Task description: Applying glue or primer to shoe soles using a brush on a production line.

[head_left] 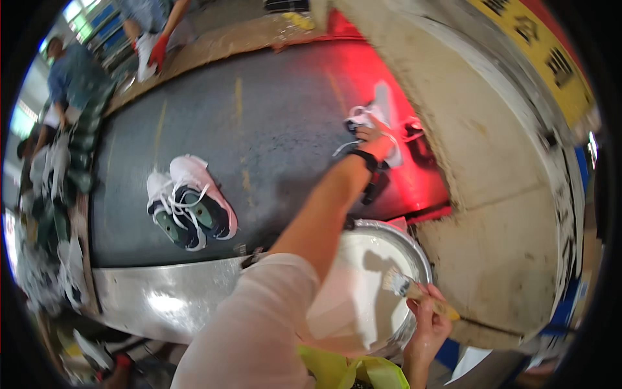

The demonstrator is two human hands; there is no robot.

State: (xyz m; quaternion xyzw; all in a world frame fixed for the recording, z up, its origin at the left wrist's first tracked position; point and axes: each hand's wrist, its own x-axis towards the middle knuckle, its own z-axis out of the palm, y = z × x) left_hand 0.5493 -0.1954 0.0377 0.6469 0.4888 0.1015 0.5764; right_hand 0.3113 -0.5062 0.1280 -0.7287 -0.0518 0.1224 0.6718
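Note:
My left hand (377,137) reaches far over the dark conveyor belt (278,117), its fingers closed on a light-coloured sneaker (382,104) in the red light. Part of that shoe is covered by the hand and smeared. A white lace trails beside it. Another dark and white shoe (414,133) seems to lie just right of it, partly hidden. My right hand (427,321) grips the wooden handle of a flat paintbrush (414,293), whose whitened bristles are over a metal basin (424,256) of milky white liquid (353,285).
A pair of white and dark-green sneakers (191,204) stands on the belt at left. Past the belt's end is a beige machine housing (499,149). A metal plate (162,295) edges the near side. Two other people (152,32) (74,71) work at far left, near racked shoes (55,168).

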